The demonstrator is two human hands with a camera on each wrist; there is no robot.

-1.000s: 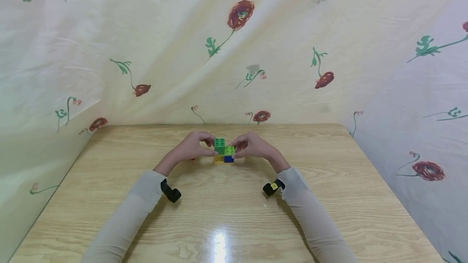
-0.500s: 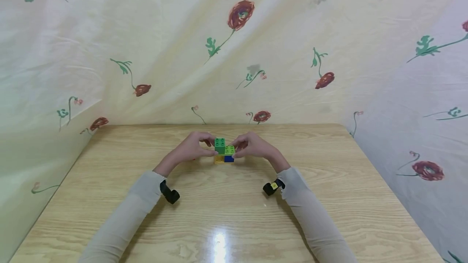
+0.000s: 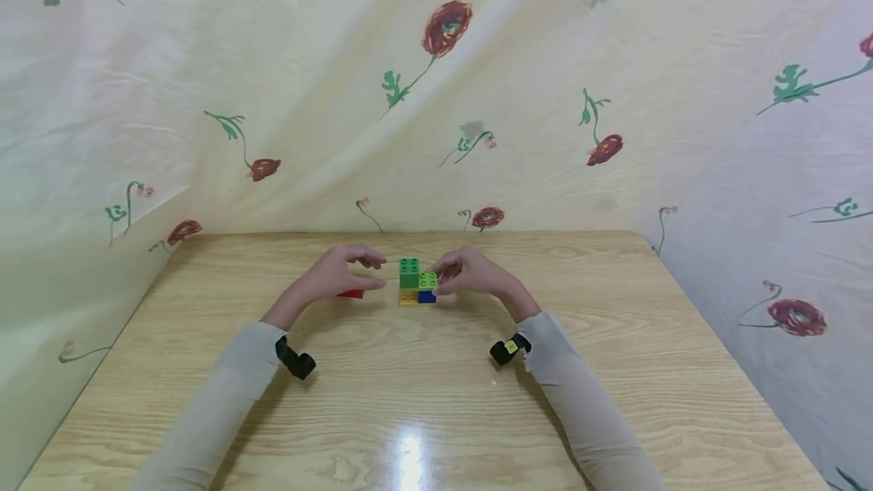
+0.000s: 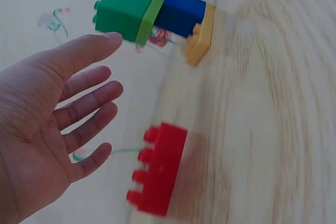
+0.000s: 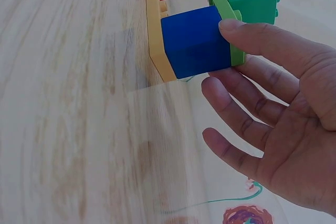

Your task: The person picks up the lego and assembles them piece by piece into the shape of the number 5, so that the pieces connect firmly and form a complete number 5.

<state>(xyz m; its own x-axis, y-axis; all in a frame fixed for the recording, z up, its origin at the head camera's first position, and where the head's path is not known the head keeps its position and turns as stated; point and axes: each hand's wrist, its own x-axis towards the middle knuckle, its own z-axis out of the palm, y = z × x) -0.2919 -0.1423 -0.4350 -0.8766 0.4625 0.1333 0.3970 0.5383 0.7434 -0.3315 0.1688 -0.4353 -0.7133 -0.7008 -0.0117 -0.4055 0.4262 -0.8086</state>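
Note:
A stack of toy building bricks (image 5: 197,45) stands on the table. Its thin orange-yellow brick (image 4: 203,38) is lowest and carries a blue brick (image 3: 427,297). Over the blue one lies a flat lime brick (image 3: 428,279), topped at its left end by a dark green brick (image 3: 409,274). My right hand (image 3: 470,271) pinches the stack from the right, thumb at the lime and blue bricks. My left hand (image 3: 330,273) hovers left of the stack, fingers spread and apart from it. Below that hand sits a red brick (image 4: 163,171), partly hidden in the head view.
The wooden table (image 3: 436,370) reaches back to a flowered cloth (image 3: 341,97), which also hangs at both sides. A black wrist camera (image 3: 296,358) is strapped to the left wrist, and another wrist camera (image 3: 506,351) to the right.
My left hand has let go of the green brick and moved left, its fingers opening. More of the red brick shows. The right hand and the stack have stayed put.

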